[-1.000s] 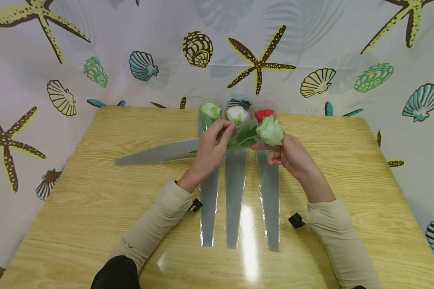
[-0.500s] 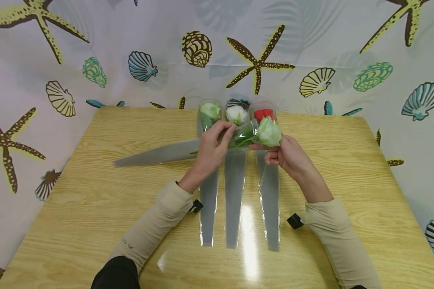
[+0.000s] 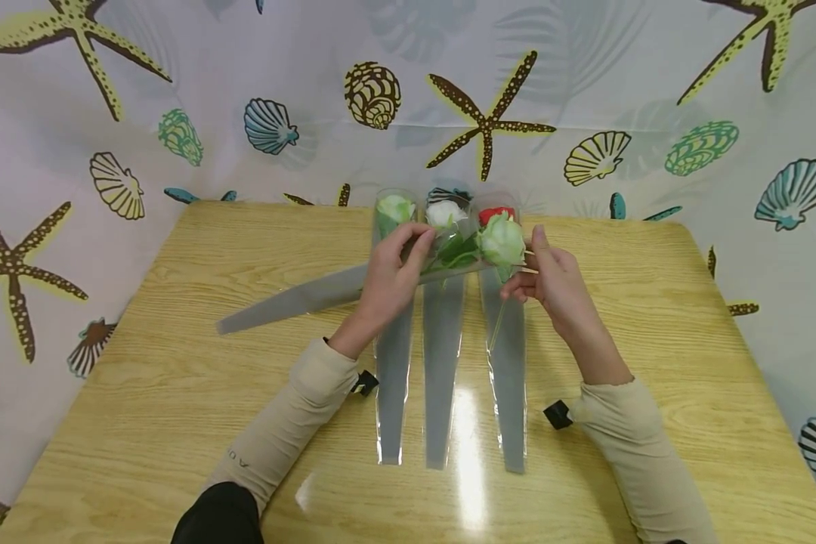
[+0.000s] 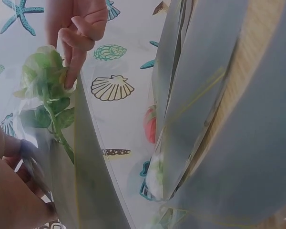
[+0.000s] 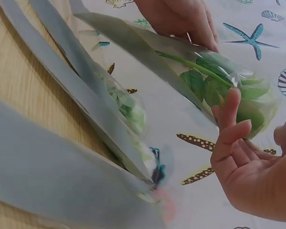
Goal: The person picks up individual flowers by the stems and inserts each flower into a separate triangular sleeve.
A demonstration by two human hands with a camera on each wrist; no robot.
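Note:
A pale green rose (image 3: 502,240) with a leafy stem lies inside a tapered flower sleeve (image 3: 299,296), clear on one side and grey on the other. My left hand (image 3: 393,276) pinches the sleeve's edge below the bloom, thumb against fingers. At the bloom end is my right hand (image 3: 554,283), its thumb raised apart from the rose. In the right wrist view the fingertips (image 5: 232,102) of that hand touch the sleeve beside the bloom (image 5: 255,107). Part of the stem is hidden behind my left hand.
Three sleeved roses lie side by side on the wooden table (image 3: 653,317): a pale green one (image 3: 395,207), a white one (image 3: 445,213) and a red one (image 3: 495,214). Their grey sleeves point towards me. A shell-patterned cloth (image 3: 299,68) hangs behind the table.
The rose and the sleeve's wide end have shifted slightly left, and the sleeve's narrow tip has dropped a little towards me. My right thumb has lifted away from the bloom.

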